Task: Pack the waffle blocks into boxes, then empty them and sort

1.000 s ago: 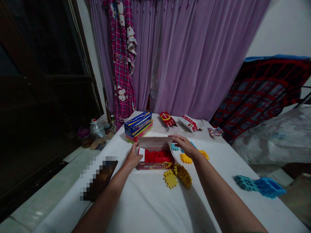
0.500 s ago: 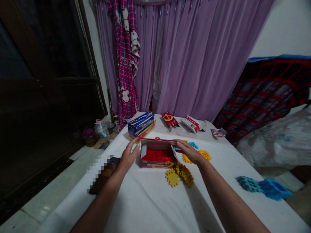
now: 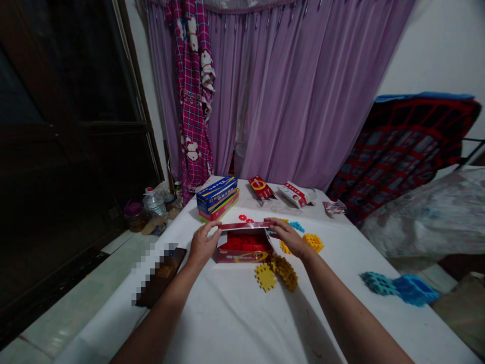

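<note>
Your left grip (image 3: 203, 245) and your right grip (image 3: 286, 237) are both closed on the lid (image 3: 245, 226) of a red cardboard box (image 3: 244, 256), one at each end. The left curls its fingers over the lid's near-left corner, and the right holds the opposite end with its fingertips. The lid stands almost edge-on to you, so you see mostly its narrow red rim above the open box.

The box lies flat on the white-covered counter (image 3: 227, 318), between your hands. Inside it, bright red interlocking plastic pieces (image 3: 242, 243) sit packed together, and a gold and yellow emblem marks the box's front wall.

Just beyond the lid lie two small red pieces (image 3: 242, 217). A blue piece (image 3: 297, 227) and a yellow piece (image 3: 312, 242) sit beyond and below your right grip. Nearer you, a flat yellow gear-edged piece (image 3: 265, 277) lies beside a darker golden cluster (image 3: 285, 272), both touching the box's corner area or just beside it. Well to the right rests a teal and blue heap (image 3: 401, 289).

At the far end stand a blue and yellow box stack (image 3: 216, 194), a red packet (image 3: 261, 187) and a white and red carton (image 3: 295, 194).
</note>
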Demonstrator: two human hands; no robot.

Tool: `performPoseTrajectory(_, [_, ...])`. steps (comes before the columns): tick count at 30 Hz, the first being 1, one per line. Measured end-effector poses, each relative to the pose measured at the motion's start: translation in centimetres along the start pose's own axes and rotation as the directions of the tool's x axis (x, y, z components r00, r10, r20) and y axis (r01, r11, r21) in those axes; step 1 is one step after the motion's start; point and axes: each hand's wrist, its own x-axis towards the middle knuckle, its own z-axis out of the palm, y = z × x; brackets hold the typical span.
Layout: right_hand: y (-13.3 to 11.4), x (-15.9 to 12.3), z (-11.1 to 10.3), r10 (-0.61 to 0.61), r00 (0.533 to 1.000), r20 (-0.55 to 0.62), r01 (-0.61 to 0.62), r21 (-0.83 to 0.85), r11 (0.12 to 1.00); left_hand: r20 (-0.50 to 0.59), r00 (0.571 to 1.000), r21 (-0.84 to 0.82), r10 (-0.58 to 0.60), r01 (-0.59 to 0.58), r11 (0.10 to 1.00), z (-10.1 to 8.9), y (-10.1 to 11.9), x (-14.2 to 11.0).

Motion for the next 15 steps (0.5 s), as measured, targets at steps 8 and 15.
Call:
performPoseTrajectory(8, [3.0, -1.5, -0.1, -0.187, 0.982, 0.006, 0.181, -0.284, 0.942, 0.129, 0.992, 0.021, -0.010, 0.007, 1.000, 0.2, -0.7, -0.8])
performPoseTrajectory(15, [4.5, -2.6, 0.5, -0.258, 0.966, 0.025, 0.251, -0.346, 0.904, 0.169, 0.982, 0.080, 0.080, -0.095, 0.992, 0.0, -2.5, -1.2])
